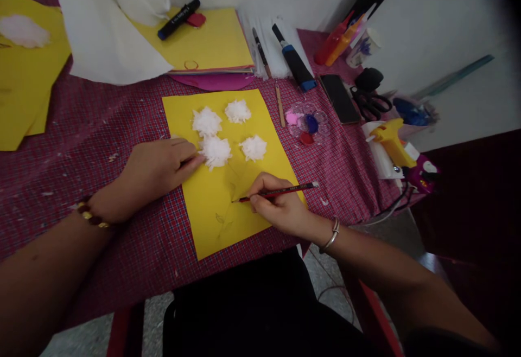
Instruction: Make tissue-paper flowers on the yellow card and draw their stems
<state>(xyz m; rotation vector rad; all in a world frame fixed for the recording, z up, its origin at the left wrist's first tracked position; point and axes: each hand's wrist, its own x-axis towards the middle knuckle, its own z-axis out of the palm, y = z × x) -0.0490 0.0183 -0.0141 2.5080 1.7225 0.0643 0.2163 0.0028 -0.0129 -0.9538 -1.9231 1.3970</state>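
A sheet of yellow paper (203, 199) lies on the table in front of me, bearing several fluffy white paper flowers (215, 151). Faint pencil lines of stems and leaves run below them. My right hand (277, 205) grips a red and black pencil (285, 190), its tip touching the sheet near the middle of the stems. Over the sheet's left edge rests my left hand (163, 164), thumb and forefinger slightly apart beside the lower-left flower, holding nothing. Its other fingers are partly hidden.
Behind the sheet lie a black marker (179, 19), white paper (109, 48) and a craft knife (295, 61). To the right are a paint palette (307, 122), a phone (338, 98), scissors (370, 103) and a yellow glue gun (393, 142). More yellow sheets (24, 85) lie left.
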